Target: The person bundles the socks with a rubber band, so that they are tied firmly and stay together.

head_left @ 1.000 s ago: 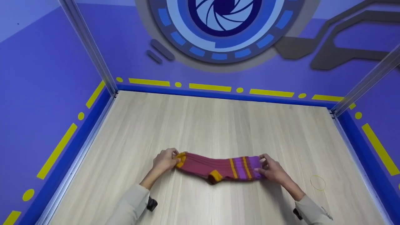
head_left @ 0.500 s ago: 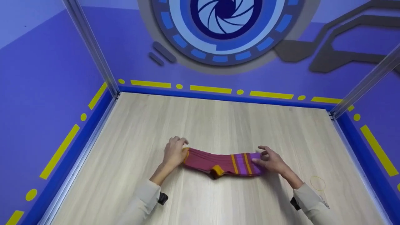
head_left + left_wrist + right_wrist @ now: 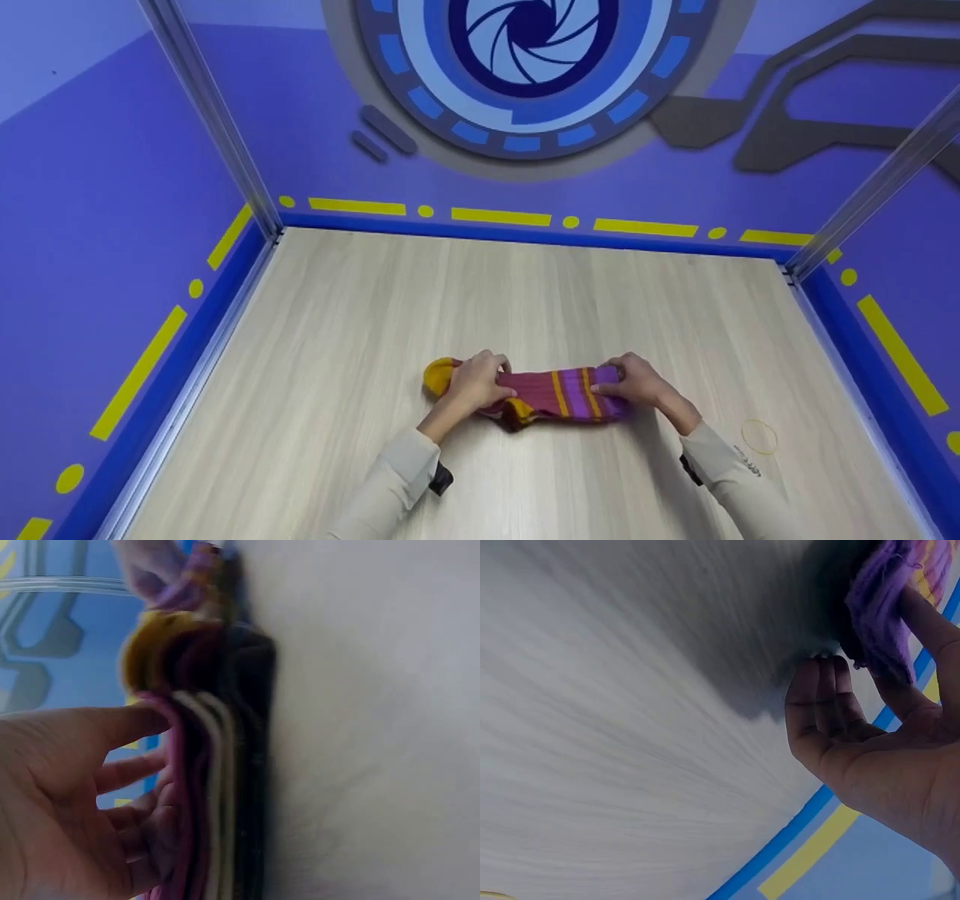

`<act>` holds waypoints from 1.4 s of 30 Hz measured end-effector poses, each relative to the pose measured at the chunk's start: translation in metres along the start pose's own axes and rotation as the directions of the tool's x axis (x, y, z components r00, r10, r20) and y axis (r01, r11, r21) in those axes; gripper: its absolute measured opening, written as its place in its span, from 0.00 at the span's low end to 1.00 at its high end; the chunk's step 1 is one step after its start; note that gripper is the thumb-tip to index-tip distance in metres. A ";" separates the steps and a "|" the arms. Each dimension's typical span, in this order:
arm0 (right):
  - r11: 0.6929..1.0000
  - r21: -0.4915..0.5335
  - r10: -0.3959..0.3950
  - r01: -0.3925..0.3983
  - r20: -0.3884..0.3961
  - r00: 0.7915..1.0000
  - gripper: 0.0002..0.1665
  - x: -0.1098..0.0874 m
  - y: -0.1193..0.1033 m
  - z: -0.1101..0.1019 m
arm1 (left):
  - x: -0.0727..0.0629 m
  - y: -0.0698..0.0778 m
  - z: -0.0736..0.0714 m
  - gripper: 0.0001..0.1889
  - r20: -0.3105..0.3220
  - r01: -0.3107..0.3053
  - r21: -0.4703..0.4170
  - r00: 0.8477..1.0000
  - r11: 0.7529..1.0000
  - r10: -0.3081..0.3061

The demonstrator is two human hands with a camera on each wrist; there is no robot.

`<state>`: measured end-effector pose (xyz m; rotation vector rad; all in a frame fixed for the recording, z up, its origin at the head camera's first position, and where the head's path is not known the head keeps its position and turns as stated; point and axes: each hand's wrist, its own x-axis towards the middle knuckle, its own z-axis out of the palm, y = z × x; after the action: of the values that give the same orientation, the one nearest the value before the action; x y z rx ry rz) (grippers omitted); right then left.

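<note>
A stack of striped socks [image 3: 534, 391] lies lengthwise on the table, the top one maroon with a mustard toe [image 3: 438, 376] and heel and a purple cuff. In the left wrist view the layered sock edges [image 3: 196, 802] show maroon, white and dark. My left hand [image 3: 472, 385] grips the foot part from above between toe and heel, thumb on the near side and fingers toward the far edge. At the other end my right hand [image 3: 637, 381] pinches the cuff; in the right wrist view, thumb and forefinger sit around the purple knit [image 3: 881, 611] while the other fingers curl near the tabletop.
A thin yellow rubber band [image 3: 760, 436] lies on the wood-grain table [image 3: 525, 307] to the right of my right hand. Blue-purple panels [image 3: 247, 97] with yellow markings wall in the back and both sides, joined by metal posts.
My left hand has moved right, from the toe end to the middle of the foot, leaving the toe uncovered. My right hand stays at the cuff, and the socks keep nearly the same place.
</note>
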<state>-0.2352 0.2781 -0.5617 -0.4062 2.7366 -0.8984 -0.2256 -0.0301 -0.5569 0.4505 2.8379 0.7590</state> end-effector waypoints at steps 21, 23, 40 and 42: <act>0.983 0.143 0.123 -0.117 -0.033 0.992 0.22 -0.014 -0.002 0.006 | 0.002 0.001 -0.001 0.16 0.010 -0.047 -0.004 0.999 0.999 0.047; 0.979 0.170 0.126 -0.117 -0.043 0.991 0.22 -0.016 -0.004 0.004 | 0.003 0.003 -0.001 0.13 -0.006 -0.092 -0.077 0.996 0.993 0.092; 0.955 0.289 0.007 0.062 -0.233 0.972 0.23 -0.023 -0.063 -0.017 | 0.045 0.029 0.033 0.37 0.213 -0.169 -0.632 0.900 0.756 0.380; 0.953 0.289 -0.015 0.086 -0.240 0.971 0.22 -0.025 -0.069 -0.015 | 0.048 0.026 0.036 0.35 0.233 -0.128 -0.708 0.886 0.695 0.400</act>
<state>-0.2039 0.2410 -0.5052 -0.3303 2.7390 -1.4332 -0.2562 0.0235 -0.5788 0.7874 1.9571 1.5015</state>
